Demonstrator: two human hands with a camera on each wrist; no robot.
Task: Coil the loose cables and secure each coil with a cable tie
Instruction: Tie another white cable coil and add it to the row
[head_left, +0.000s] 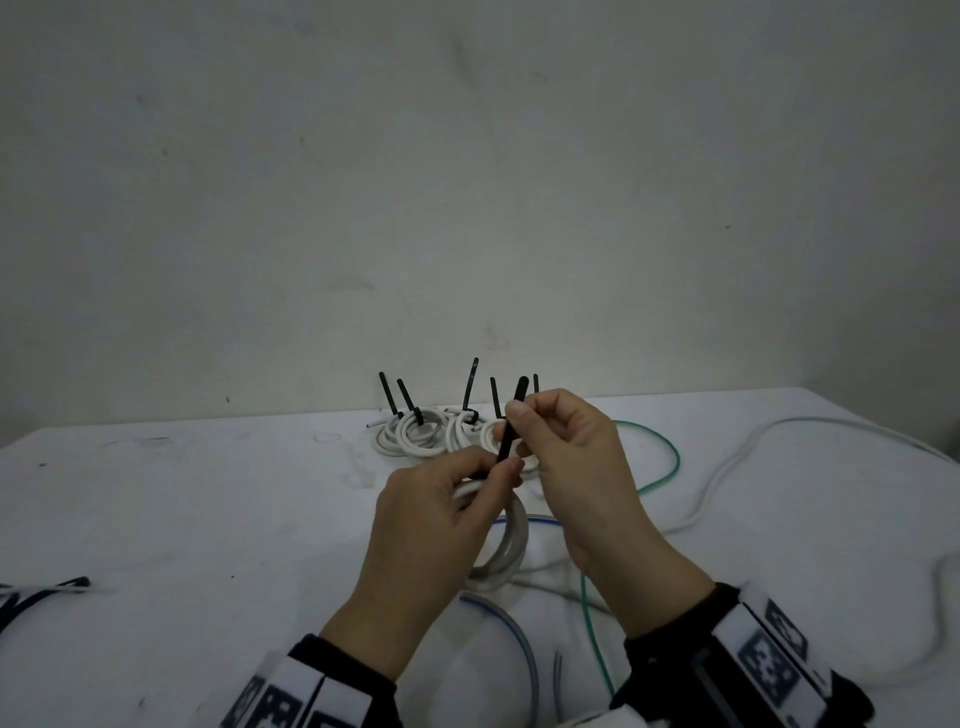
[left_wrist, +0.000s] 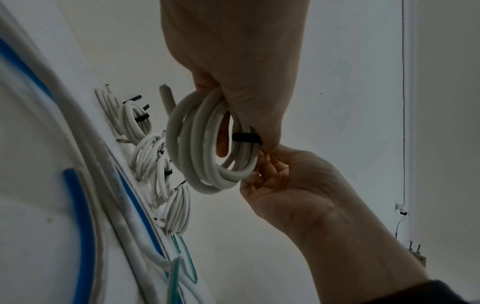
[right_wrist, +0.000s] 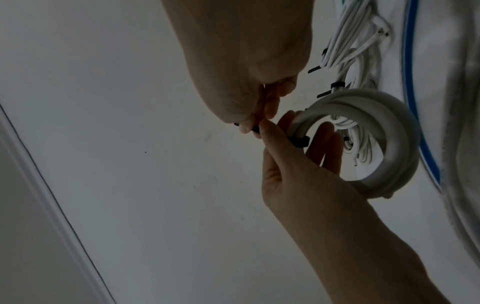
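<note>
Left hand (head_left: 431, 525) gripping the white coil (head_left: 501, 551) above the table's (head_left: 208, 519) near middle, right hand (head_left: 566, 457) pinching the black cable tie (head_left: 511, 421) tail: best pulled straight through, coil steady, until snug around every loop.

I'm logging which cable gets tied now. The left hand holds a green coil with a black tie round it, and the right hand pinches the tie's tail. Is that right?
Not quite: the coil is white, not green, as the left wrist view shows. The green cable lies loose on the table. Otherwise correct: the left hand holds the coil with the black tie round it, and the right hand pinches the tail.
</note>
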